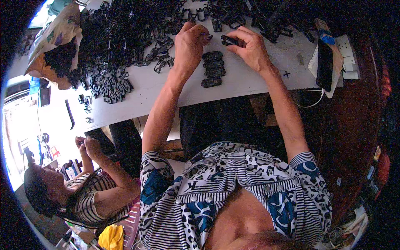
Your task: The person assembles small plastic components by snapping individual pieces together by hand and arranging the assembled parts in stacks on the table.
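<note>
Above the white table, my left hand [191, 46] is closed, fingers bent in, with a small black piece [207, 37] showing at its fingertips. Just to its right, my right hand [252, 49] pinches a small black plastic part [228, 40] between thumb and fingers. A gap separates the two hands. Below that gap, several similar black plastic parts [213, 66] lie close together in a short column. Another black part [216, 25] rests on the table just beyond my hands. Their exact kind is too small to tell.
A large heap of black plastic parts [121, 33] covers the table's far left, beside an open sack [62, 50]. A phone [324, 66] with a white cable [312, 104] leans at the right near a power strip [345, 50]. Another person [100, 183] sits at left, hands raised.
</note>
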The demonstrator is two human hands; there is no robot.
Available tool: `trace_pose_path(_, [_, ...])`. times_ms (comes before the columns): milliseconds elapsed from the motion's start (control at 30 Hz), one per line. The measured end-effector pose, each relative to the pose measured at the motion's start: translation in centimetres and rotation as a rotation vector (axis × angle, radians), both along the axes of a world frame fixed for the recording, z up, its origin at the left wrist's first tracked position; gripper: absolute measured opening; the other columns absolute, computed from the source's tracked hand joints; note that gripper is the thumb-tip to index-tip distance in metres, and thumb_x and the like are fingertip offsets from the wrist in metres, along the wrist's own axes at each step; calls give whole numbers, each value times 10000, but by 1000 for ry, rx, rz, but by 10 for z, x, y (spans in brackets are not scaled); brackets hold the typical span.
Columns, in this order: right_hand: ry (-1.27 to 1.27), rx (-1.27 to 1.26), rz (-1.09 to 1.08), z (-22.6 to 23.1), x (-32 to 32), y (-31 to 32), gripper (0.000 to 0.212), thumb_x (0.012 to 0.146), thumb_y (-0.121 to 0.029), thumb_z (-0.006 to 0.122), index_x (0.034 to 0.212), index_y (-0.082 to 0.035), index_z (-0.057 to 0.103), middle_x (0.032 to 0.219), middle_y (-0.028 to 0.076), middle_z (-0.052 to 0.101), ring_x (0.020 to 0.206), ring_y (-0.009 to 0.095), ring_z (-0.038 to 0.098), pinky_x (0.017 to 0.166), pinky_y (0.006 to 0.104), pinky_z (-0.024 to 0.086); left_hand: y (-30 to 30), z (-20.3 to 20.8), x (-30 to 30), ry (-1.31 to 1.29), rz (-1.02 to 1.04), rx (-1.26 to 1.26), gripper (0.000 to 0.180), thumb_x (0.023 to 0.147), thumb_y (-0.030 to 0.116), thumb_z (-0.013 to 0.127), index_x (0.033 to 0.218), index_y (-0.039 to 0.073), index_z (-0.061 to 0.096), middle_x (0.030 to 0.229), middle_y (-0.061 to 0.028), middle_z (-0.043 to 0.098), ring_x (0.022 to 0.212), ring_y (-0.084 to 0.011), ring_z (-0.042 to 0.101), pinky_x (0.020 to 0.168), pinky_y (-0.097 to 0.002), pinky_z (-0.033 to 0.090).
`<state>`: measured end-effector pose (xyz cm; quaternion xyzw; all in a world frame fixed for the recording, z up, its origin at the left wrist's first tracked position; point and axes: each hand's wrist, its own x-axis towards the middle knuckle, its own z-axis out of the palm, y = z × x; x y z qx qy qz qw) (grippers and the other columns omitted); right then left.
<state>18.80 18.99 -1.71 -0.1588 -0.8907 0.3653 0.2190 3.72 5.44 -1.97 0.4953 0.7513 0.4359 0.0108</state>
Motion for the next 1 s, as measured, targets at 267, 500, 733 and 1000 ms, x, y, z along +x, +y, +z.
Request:
trace_pose_path(267, [38, 1, 3, -5, -3, 0, 315, 687, -167, 777, 963, -61, 667, 912, 114, 621, 873, 314, 611, 762, 371, 482, -7, 1, 3, 42, 29, -65, 267, 674, -19, 720, 919, 50, 641, 865, -132, 573, 789, -335, 612, 673, -405, 488])
trace_pose_path(500, [28, 50, 13, -2, -6, 5, 326, 698, -148, 763, 991, -58, 652, 942, 128, 628, 911, 315, 615, 787, 381, 491, -8, -3, -1, 126, 69, -57, 374, 606, 29, 790, 957, 33, 661, 906, -132, 625, 818, -317, 611, 691, -372, 508])
trace_pose_path(733, [119, 196, 205, 9, -29, 5, 313, 733, -53, 726, 1028, -37, 623, 873, 68, 561, 746, 207, 564, 675, 320, 461, -12, -5, -2, 72, 23, -59, 330, 601, 40, 790, 913, 28, 683, 901, -138, 625, 841, -324, 604, 720, -384, 504])
trace_pose_path(1000, [39, 279, 259, 2, -37, 4, 309, 695, -55, 736, 986, -29, 637, 893, 98, 574, 844, 289, 599, 743, 371, 485, -11, -4, -4, 37, -14, -115, 347, 581, 37, 794, 908, 13, 680, 905, -153, 580, 807, -335, 606, 709, -408, 498])
